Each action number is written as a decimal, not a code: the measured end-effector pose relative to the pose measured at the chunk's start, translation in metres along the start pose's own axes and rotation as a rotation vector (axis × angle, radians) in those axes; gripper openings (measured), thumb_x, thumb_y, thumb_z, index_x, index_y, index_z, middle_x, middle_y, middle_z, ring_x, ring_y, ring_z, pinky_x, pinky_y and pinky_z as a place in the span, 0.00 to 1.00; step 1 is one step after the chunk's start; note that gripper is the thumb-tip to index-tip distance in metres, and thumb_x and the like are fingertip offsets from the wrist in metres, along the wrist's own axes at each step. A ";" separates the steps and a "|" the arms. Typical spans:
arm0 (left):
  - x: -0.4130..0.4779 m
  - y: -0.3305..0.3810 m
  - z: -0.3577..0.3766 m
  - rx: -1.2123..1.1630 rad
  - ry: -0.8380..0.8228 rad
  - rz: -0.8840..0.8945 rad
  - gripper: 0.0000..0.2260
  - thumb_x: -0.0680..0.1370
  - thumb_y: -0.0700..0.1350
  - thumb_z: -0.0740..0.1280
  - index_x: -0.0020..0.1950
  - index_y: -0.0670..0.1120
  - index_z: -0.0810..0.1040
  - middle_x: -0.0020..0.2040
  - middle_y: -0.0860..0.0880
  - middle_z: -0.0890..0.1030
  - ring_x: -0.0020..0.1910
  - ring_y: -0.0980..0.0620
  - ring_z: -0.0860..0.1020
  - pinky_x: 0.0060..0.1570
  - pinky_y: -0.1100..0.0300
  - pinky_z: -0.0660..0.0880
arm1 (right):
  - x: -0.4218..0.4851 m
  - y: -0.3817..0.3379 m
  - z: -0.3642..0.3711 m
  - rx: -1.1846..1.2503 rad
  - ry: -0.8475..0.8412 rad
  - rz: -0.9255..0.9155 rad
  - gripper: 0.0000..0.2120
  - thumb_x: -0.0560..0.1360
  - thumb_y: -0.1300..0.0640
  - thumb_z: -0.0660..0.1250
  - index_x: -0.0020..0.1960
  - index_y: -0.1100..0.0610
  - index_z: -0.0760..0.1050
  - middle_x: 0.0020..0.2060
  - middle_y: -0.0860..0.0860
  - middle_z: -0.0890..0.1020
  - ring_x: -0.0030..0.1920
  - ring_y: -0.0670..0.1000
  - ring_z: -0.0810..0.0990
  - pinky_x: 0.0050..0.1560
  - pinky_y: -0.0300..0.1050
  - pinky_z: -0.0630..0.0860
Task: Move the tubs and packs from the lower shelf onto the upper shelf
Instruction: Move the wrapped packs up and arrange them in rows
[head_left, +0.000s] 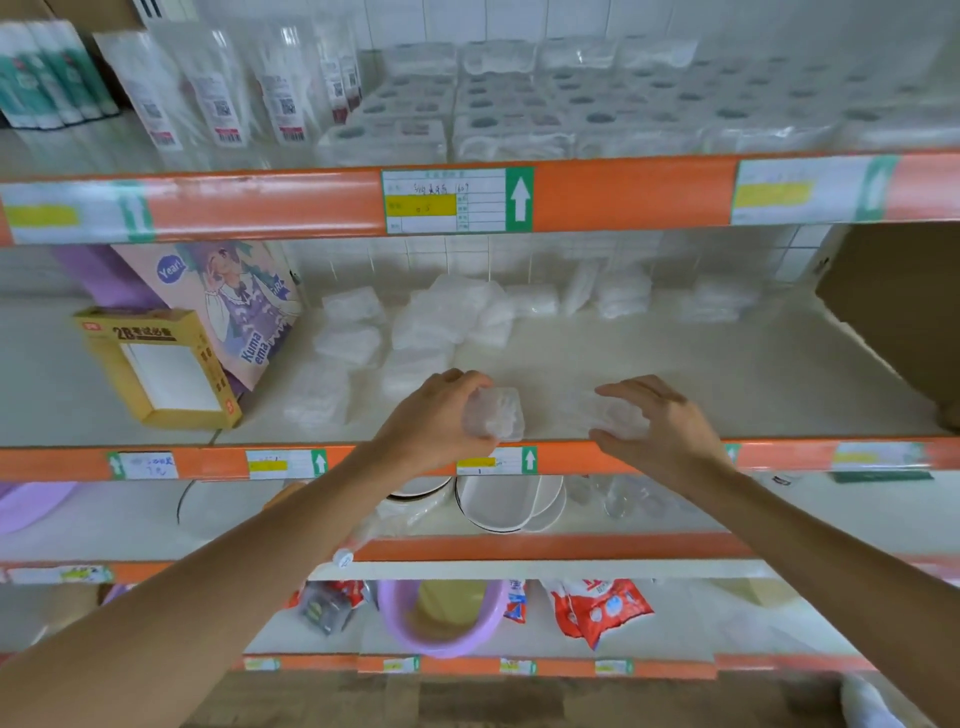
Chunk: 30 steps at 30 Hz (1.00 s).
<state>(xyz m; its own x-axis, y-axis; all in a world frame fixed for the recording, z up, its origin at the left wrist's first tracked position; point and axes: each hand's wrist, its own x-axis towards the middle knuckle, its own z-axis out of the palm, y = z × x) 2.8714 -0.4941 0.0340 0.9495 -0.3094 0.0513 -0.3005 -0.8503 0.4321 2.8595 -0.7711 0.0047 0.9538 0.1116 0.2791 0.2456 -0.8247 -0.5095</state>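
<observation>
Clear tub (498, 413): sits at the front edge of the shelf board (701, 374), just behind the orange rail (597, 457); crumpled white contents show through the wall.
Left hand (436, 421): grips the clear tub from its left side, fingers curled over the top, thumb low on the near face.
Clear pack (608, 413): same board, just right of the tub with a small gap between them; blurred, outline faint.
Right hand (662, 423): fingers spread and bent over the clear pack, thumb at its near edge; holds it from the right.
White packs (441, 322): loose heap and rows behind the hands, running back to the tiled wall.
Yellow box (156, 364): left on the board, tilted, window panel facing out.
Cartoon-print pack (244, 306): leaning behind the yellow box.
Cardboard box (898, 312): far right of the board.
Shelf below: white bowls (498, 501) stacked under the hands, clear glassware (618, 499) beside them.
Lowest shelf seen: lilac basin (441, 618), red-and-white bags (602, 608).
Top shelf: wrapped paper rolls (509, 114).
</observation>
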 end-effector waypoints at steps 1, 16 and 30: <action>-0.002 0.004 -0.003 0.003 0.001 0.010 0.27 0.71 0.51 0.74 0.69 0.51 0.71 0.62 0.53 0.75 0.63 0.52 0.71 0.59 0.58 0.70 | -0.003 -0.002 -0.005 -0.003 0.015 -0.012 0.22 0.68 0.50 0.77 0.61 0.46 0.79 0.55 0.45 0.78 0.48 0.42 0.71 0.47 0.38 0.68; -0.045 0.060 -0.076 -0.006 0.035 0.102 0.27 0.68 0.58 0.76 0.64 0.54 0.74 0.58 0.59 0.77 0.58 0.58 0.73 0.58 0.60 0.71 | -0.038 -0.037 -0.106 -0.089 0.065 -0.240 0.21 0.67 0.45 0.76 0.60 0.43 0.78 0.54 0.40 0.77 0.53 0.44 0.76 0.49 0.48 0.79; -0.060 0.122 -0.181 0.065 0.129 0.325 0.28 0.65 0.68 0.72 0.61 0.60 0.75 0.54 0.64 0.78 0.52 0.63 0.76 0.54 0.61 0.74 | -0.025 -0.098 -0.216 -0.115 0.240 -0.406 0.22 0.67 0.37 0.70 0.58 0.44 0.79 0.52 0.38 0.77 0.52 0.35 0.74 0.50 0.30 0.72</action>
<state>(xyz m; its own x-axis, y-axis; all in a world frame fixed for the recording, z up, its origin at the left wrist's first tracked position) 2.7943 -0.5022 0.2466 0.8055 -0.5156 0.2921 -0.5901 -0.7429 0.3160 2.7747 -0.8126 0.2234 0.7147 0.3171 0.6235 0.5561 -0.7983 -0.2314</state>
